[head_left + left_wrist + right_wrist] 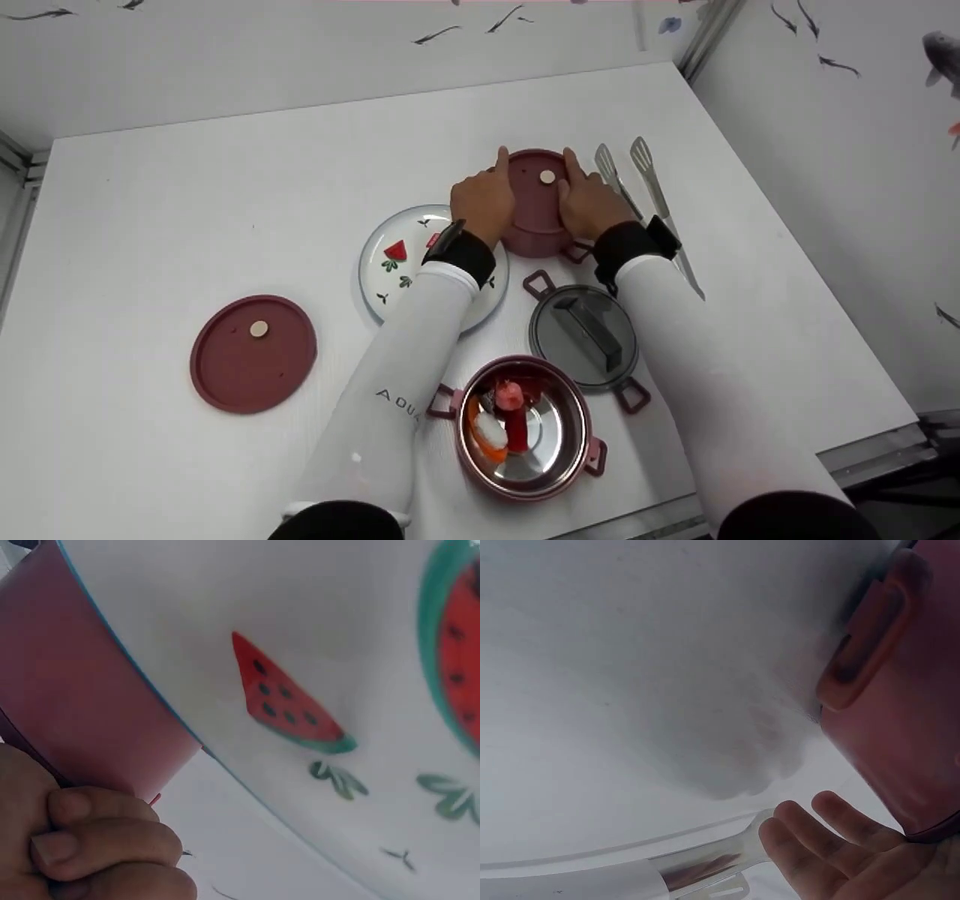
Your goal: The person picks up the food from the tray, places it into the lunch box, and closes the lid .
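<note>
A dark red pot (534,241) stands at the back with a matching flat lid (535,199) on top, which has a pale knob. My left hand (484,204) lies at the lid's left edge, index finger straight along the rim, with the other fingers curled beside the pot wall (90,682) in the left wrist view. Opposite it, my right hand (592,204) touches the lid's right edge with its index finger and thumb. Its other fingers (802,836) extend loosely below the rim in the right wrist view, beside the pot's side handle (877,634). The left thumb is hidden.
A plate with watermelon pictures (379,274) lies under the left forearm. Metal tongs (656,191) lie right of the right hand. Nearer are a grey-lidded pot (551,341), an uncovered pot (577,390) with food pieces inside, and another red lid (251,371) at left.
</note>
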The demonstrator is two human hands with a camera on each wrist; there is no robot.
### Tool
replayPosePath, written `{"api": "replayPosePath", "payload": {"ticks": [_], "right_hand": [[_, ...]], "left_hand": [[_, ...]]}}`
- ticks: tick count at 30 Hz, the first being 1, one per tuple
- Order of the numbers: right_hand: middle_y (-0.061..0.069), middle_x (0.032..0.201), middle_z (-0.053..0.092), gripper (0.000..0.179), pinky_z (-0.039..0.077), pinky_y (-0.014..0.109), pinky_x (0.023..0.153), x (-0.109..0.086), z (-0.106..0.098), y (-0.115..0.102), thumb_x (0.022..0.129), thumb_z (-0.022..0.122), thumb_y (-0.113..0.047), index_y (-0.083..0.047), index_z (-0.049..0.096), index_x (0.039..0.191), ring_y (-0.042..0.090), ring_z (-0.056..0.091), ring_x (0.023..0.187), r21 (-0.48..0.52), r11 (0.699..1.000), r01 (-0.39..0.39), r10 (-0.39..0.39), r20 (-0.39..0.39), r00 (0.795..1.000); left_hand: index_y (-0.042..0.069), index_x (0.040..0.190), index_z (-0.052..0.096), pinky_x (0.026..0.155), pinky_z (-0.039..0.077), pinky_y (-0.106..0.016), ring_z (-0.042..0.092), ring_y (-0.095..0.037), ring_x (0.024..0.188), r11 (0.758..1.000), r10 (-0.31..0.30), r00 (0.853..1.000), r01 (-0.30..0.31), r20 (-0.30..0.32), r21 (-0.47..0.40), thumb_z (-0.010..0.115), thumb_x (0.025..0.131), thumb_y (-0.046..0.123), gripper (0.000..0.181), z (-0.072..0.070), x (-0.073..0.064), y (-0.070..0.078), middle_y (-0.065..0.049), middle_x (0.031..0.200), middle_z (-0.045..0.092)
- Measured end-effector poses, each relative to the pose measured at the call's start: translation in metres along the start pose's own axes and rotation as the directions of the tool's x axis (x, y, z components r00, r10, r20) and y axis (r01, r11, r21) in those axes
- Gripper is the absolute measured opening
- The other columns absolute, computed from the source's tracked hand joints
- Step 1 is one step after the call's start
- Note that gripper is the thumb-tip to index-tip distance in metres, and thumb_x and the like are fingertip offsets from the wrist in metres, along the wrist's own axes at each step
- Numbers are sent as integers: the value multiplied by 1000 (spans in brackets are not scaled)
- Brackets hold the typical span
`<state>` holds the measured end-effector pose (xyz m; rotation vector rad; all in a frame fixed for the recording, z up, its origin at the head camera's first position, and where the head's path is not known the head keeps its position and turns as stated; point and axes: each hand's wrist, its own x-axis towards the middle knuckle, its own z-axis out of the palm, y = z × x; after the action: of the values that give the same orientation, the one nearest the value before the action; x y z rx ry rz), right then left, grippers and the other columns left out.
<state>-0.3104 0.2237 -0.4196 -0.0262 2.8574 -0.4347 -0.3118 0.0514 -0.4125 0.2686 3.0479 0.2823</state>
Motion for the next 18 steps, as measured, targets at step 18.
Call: {"api": "replayPosePath", "payload": {"ticks": [18], "right_hand": [[41, 147, 35, 62, 40, 62, 108, -3, -9, 19, 108, 12, -39, -18, -10, 161, 57, 47, 127, 2, 1000, -31, 31, 26, 999]], "left_hand": [[14, 152, 41, 93, 47, -62, 54, -44, 123, 972, -90, 990, 111, 109, -206, 41, 105, 38, 52, -62, -117, -221, -24, 130, 58]]}}
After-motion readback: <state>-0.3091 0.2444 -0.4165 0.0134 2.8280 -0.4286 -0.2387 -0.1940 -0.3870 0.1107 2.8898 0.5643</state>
